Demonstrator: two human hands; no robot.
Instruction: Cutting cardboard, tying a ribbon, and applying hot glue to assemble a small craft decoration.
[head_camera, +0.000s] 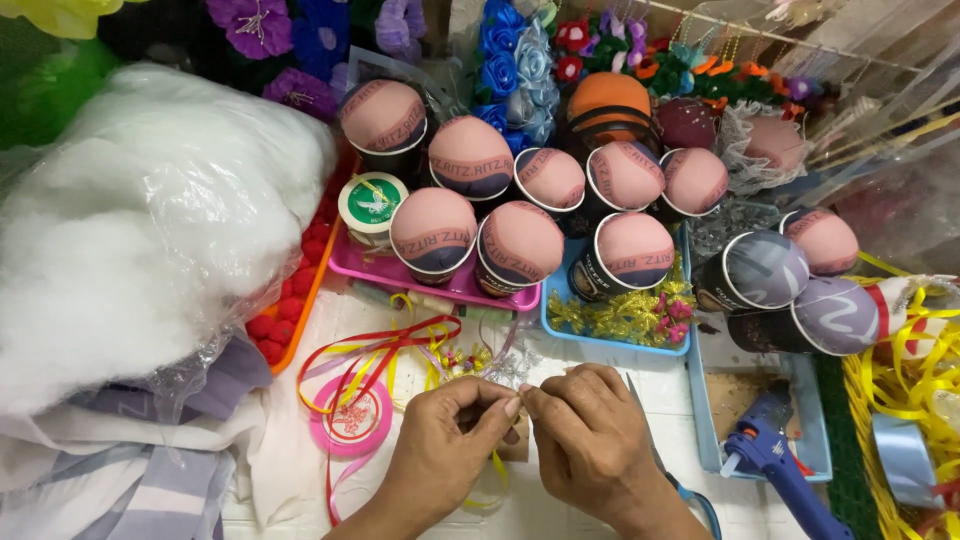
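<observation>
honestly the big bag of white stuffing (140, 220) on the left looks like it could slump onto the pink tray (400, 275) of fabric-capped cups (432, 232), it's leaning right beside it. The loose red and yellow ribbons (385, 345) could snag a wrist too. Left hand (450, 440) and right hand (590, 430) are both curled nearly closed, fingertips pinching something tiny between them, just below the ribbon tangle, too small to make out

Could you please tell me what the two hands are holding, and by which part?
The left hand and right hand pinch something small between their fingertips; it is too hidden to name. A yellow ribbon hangs below them.
</observation>
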